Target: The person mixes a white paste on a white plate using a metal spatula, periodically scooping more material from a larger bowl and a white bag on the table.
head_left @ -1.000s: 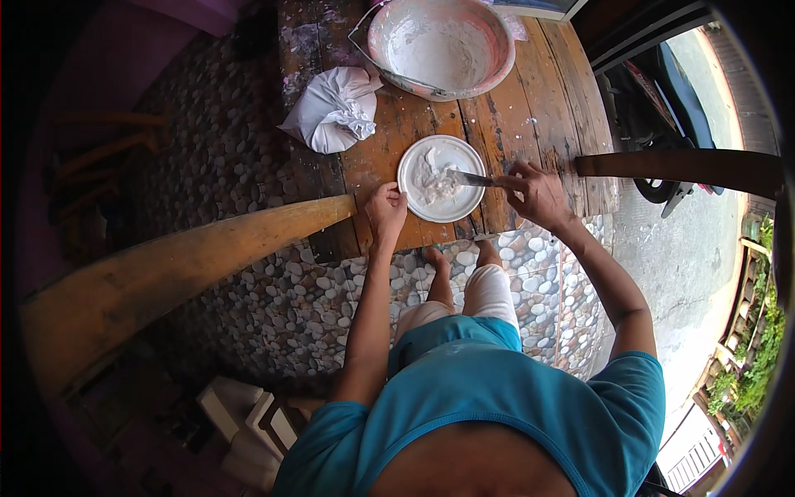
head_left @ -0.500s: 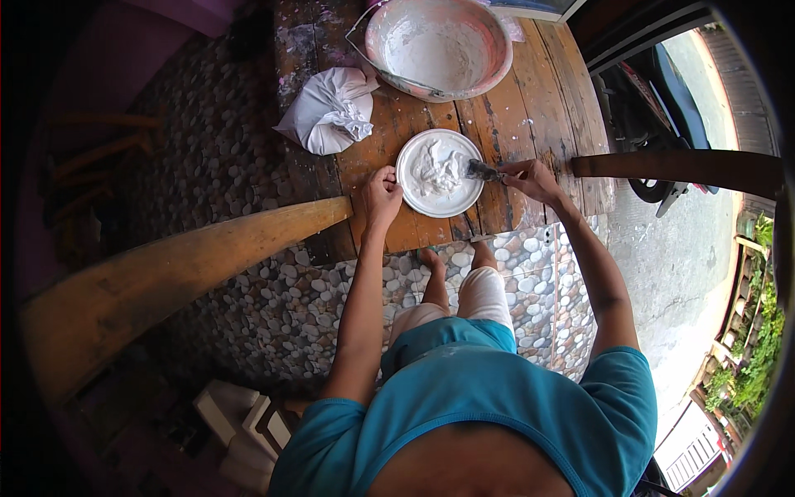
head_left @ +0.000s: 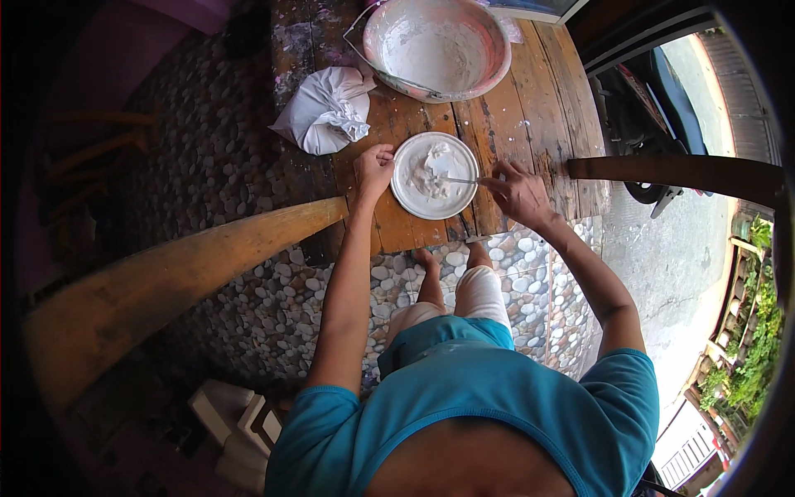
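My left hand [head_left: 374, 171] is closed at the left edge of a round white plate [head_left: 414, 207], its fingertips pinching the rim. A lumpy white paste [head_left: 429, 172] lies in the middle of the plate. From the right, my right hand [head_left: 520, 195] grips a putty knife [head_left: 461, 180]. Its thin blade, seen nearly edge-on, reaches into the paste. Most of the handle is hidden by my fingers.
Beyond the plate, a pinkish basin [head_left: 500, 60] with a wire handle is coated inside with white residue. A crumpled white bag [head_left: 321, 109] lies left of it. The worn wooden table [head_left: 538, 108] has curved wooden arms [head_left: 199, 257] at both sides. A motorcycle [head_left: 662, 108] stands at right.
The putty knife has moved left from the plate's right edge into the paste, its blade turned from broad face to edge. My right hand has rolled over with it. My left hand stays at the rim.
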`<state>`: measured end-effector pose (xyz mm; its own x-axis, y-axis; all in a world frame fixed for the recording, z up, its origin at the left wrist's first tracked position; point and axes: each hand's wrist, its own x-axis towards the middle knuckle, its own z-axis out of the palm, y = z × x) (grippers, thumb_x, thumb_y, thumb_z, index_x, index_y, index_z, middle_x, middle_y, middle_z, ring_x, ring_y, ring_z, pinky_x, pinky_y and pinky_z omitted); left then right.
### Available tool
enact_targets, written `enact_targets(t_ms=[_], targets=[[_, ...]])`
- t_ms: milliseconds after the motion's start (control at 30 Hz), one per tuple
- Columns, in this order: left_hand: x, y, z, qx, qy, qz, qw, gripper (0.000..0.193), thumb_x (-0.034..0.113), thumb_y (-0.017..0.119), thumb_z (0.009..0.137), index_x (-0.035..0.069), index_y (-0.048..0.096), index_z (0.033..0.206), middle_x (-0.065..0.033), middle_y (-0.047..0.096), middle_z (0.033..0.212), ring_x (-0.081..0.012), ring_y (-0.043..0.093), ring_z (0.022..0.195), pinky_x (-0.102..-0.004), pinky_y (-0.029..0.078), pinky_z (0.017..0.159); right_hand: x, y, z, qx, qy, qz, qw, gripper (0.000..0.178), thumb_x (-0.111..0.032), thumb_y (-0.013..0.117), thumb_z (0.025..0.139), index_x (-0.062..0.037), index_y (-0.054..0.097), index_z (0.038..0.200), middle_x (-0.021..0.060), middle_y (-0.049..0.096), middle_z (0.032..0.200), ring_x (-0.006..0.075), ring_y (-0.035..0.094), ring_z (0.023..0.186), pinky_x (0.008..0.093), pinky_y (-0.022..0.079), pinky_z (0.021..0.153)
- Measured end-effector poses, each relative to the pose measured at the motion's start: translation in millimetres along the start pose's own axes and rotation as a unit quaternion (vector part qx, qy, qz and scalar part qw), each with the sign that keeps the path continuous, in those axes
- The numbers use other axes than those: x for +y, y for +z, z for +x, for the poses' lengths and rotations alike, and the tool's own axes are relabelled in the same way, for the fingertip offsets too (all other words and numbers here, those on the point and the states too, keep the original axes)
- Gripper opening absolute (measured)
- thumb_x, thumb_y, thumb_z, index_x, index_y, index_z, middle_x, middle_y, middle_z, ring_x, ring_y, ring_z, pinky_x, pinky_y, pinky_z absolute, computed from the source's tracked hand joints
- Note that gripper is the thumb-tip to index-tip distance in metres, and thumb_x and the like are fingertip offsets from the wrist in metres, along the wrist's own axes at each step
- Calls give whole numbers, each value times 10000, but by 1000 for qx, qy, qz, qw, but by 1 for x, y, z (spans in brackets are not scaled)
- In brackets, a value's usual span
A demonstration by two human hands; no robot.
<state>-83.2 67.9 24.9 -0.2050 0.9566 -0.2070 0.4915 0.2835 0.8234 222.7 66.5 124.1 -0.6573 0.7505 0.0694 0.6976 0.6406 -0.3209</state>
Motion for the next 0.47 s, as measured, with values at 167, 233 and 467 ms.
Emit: enact_targets(t_ms=[167, 233, 467], targets=[[-1, 8, -14, 6, -5, 50, 999, 290, 47, 655, 766, 13, 675, 1053, -105, 700, 865, -187, 673, 769, -299, 533, 716, 20, -20, -8, -30, 176, 110, 978, 186, -173, 665, 759, -147, 748, 924, 73, 667, 820, 275, 666, 734, 358, 530, 657], [-10, 10, -13, 19, -3, 47, 999, 283, 27, 653, 747, 14, 677, 1029, -113, 682, 853, -216, 664, 771, -323, 529, 721, 38, -20, -2, -43, 187, 120, 974, 187, -185, 666, 755, -141, 751, 916, 80, 690, 826, 275, 675, 752, 352, 534, 674], [-25, 3, -3, -41, 50, 27, 998, 349, 21, 632, 753, 50, 659, 1100, -82, 685, 950, -192, 656, 781, -328, 524, 718, 90, 12, 5, -149, 236, 229, 933, 269, -229, 716, 729, -140, 757, 981, 96, 730, 843, 209, 694, 710, 325, 540, 684]])
